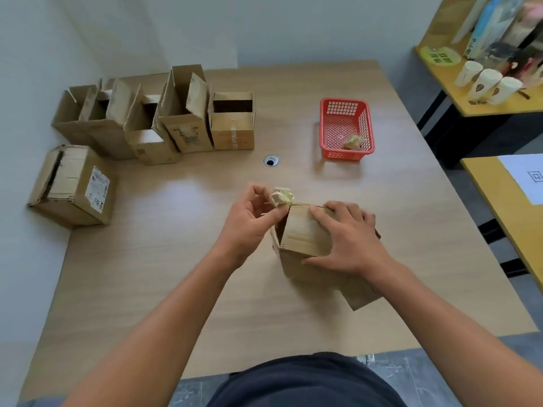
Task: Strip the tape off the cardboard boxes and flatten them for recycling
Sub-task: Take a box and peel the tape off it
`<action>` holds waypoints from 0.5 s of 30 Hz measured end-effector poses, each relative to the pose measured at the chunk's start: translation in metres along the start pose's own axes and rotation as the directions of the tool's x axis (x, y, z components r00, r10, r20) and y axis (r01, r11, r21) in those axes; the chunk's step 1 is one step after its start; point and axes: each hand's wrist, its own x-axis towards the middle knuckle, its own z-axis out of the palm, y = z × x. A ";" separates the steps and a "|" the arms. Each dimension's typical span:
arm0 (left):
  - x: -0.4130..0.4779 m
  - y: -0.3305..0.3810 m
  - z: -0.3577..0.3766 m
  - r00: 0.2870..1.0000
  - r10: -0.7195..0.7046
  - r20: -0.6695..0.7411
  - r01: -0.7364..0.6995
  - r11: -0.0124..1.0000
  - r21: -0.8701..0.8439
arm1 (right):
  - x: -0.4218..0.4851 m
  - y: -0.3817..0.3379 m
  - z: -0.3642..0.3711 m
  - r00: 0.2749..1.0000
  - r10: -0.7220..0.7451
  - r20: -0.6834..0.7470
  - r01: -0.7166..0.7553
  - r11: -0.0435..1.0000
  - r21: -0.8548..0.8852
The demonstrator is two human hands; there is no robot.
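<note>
A small cardboard box (302, 236) stands on the wooden table (176, 274) in front of me. My right hand (349, 239) lies on its top flap, fingers spread and pressing down. Just left of the box, my left hand (249, 221) pinches a crumpled wad of yellowish tape (281, 196) at the box's top left corner. The tape still seems joined to that corner. One flap of the box hangs open at the lower right.
Several opened boxes (188, 118) stand in a row at the back left, and a closed box (73, 186) with a label sits at the left edge. A red basket (346, 127) at the back right holds a wad of tape. A cable hole (271, 160) lies mid-table.
</note>
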 end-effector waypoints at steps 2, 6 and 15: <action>0.014 -0.004 0.015 0.999 0.003 0.041 -0.005 0.998 0.063 | 0.006 0.023 -0.008 0.999 0.044 -0.010 -0.044 0.998 0.042; 0.060 -0.013 0.050 0.999 0.028 0.018 -0.032 0.967 0.252 | 0.024 0.079 -0.029 0.990 0.139 -0.038 -0.136 0.988 0.071; 0.227 -0.047 0.144 1.000 -0.003 0.003 0.001 0.907 0.422 | 0.063 0.217 -0.053 0.927 0.357 -0.117 -0.349 0.934 0.078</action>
